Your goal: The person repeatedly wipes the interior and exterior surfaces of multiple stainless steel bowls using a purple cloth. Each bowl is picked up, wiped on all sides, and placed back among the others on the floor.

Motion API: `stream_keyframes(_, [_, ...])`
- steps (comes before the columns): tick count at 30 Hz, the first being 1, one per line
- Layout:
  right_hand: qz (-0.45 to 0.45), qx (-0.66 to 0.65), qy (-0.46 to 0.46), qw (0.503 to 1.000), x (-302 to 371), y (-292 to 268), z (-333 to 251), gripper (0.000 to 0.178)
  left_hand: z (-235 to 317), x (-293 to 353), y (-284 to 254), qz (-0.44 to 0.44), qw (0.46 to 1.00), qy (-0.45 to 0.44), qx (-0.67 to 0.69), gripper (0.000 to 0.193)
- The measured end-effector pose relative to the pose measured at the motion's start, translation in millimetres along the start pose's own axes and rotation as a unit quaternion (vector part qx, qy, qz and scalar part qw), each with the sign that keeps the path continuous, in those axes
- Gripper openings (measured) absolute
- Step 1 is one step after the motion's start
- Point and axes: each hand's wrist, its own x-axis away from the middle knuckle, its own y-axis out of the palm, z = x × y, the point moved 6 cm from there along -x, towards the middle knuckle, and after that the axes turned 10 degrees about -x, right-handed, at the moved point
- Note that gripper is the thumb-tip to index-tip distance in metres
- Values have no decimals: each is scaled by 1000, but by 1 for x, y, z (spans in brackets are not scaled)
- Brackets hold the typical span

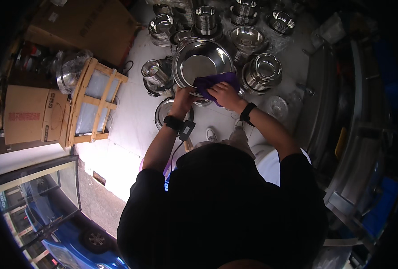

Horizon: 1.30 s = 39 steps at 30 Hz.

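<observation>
A large shiny steel basin (pixel 202 62) is held up in front of me, its hollow side facing me. My left hand (pixel 184 99) grips its near rim on the left. Bunched over the near right part of the rim is a purple cloth (pixel 210 82). My right hand (pixel 226 94) presses this cloth against the basin, fingers closed on it. The cloth hides the rim beneath it.
Stacks of steel bowls and pots (pixel 262 71) stand on the pale floor beyond and beside the basin. A round steel piece (pixel 164 112) lies near my left forearm. At left are a wooden crate (pixel 101 101) and cardboard boxes (pixel 33 114). Metal shelving (pixel 358 103) runs along the right.
</observation>
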Motion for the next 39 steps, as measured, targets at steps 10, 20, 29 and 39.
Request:
stream_keyframes(10, [-176, 16, -11, 984, 21, 0, 55, 44, 46, 19, 30, 16, 958, 216, -189, 98])
stream_keyframes(20, [114, -399, 84, 906, -21, -6, 2, 47, 41, 24, 64, 5, 945, 209, -252, 98])
stream_keyframes(29, [115, -14, 140, 983, -30, -27, 63, 63, 52, 34, 69, -31, 963, 179, -200, 100])
stream_keyframes(39, [-27, -222, 23, 974, 1, 11, -23, 70, 58, 30, 50, 15, 953, 233, -192, 96])
